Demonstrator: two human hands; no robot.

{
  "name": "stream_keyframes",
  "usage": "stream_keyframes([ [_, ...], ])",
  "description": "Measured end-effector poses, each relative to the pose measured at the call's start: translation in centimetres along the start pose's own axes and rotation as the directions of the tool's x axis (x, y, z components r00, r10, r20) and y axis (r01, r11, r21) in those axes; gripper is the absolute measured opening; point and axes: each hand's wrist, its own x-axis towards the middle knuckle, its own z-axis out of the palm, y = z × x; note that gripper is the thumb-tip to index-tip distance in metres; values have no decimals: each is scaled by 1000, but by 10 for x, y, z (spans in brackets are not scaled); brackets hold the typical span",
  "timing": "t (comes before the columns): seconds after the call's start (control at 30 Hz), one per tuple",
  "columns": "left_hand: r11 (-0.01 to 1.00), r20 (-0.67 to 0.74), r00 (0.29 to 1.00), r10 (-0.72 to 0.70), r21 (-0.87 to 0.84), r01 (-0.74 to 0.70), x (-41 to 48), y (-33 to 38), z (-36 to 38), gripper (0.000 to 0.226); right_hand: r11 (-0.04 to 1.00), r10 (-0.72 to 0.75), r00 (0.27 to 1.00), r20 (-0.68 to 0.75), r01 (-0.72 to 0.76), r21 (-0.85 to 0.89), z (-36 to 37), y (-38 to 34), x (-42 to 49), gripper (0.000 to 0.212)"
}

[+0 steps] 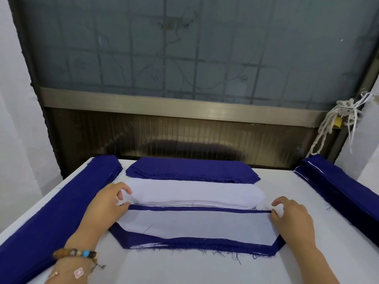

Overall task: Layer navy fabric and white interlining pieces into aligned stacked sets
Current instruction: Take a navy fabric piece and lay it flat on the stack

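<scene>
A navy fabric piece (205, 243) is laid flat on the white table (184, 269) between the two hands, and a white interlining piece (194, 224) is spread on top of it, so that navy is left showing as a thin strip along the far edge and a wider border along the near edge and the angled corners.

The left hand (106, 203) is placed at the left end of that far strip. Its thumb is set against the strip's end, while its fingers (123, 188) are curled round the left end of the white interlining stack (194, 193), which lies just beyond the layered pair; the top layers there are seen lifted into a small fold. A bead bracelet (75, 253) is worn on this wrist.

The right hand (291, 220) is held at the opposite end of the strip, its thumb tip touching the navy corner and its fingers bent above the table. Whether anything is pinched there cannot be told.

Beyond the white stack, farther from both hands, a navy stack (190, 168) is set. A long navy bundle (57, 206) is laid outside the left hand, and a second long navy pile (344, 187) outside the right hand, well apart from it.
</scene>
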Motion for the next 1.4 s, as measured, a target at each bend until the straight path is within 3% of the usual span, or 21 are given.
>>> stream_keyframes([
  [0.07, 986, -100, 985, 138, -79, -146, -5, 16, 3, 24, 996, -79, 993, -87, 82, 36, -1, -6, -2, 8],
  [0.13, 946, -74, 966, 246, -199, -256, -12, 32, 11, 18, 967, -199, 976, -89, 210, 141, -3, -17, -6, 9],
  [0.2, 913, 50, 944, 325, -277, -300, -17, 42, 22, 9, 903, -338, 941, -1, 324, 283, -5, -28, -10, 12],
  [0.33, 916, 320, 867, 382, -257, -309, -22, 45, 40, 31, 791, -507, 828, 238, 338, 510, -6, -40, -21, 13],
  [0.43, 920, 343, 858, 382, -233, -316, -21, 43, 43, 43, 802, -535, 787, 308, 358, 479, -2, -40, -23, 20],
  [0.73, 905, 386, 821, 421, -247, -348, -22, 44, 38, 62, 799, -545, 772, 327, 360, 482, -4, -40, -22, 44],
  [0.93, 842, 294, 799, 524, -321, -434, -28, 56, 40, 20, 793, -556, 773, 307, 382, 474, -3, -40, -22, 36],
  [1.0, 825, 262, 784, 563, -230, -516, -27, 57, 40, 12, 789, -558, 773, 303, 382, 481, -3, -40, -22, 31],
  [1.1, 803, 262, 772, 579, -21, -596, -24, 55, 36, 33, 788, -557, 775, 298, 380, 485, -3, -39, -22, 24],
  [1.17, 812, 240, 792, 562, 20, -583, -21, 53, 29, 35, 787, -557, 775, 298, 378, 487, -2, -39, -21, 21],
  [1.33, 938, 351, 871, 343, -167, -302, -14, 30, 5, 34, 789, -554, 779, 295, 377, 486, 0, -38, -21, 14],
  [1.4, 942, 345, 879, 329, -177, -283, -11, 23, 1, 39, 788, -555, 778, 295, 378, 487, 0, -37, -21, 12],
])
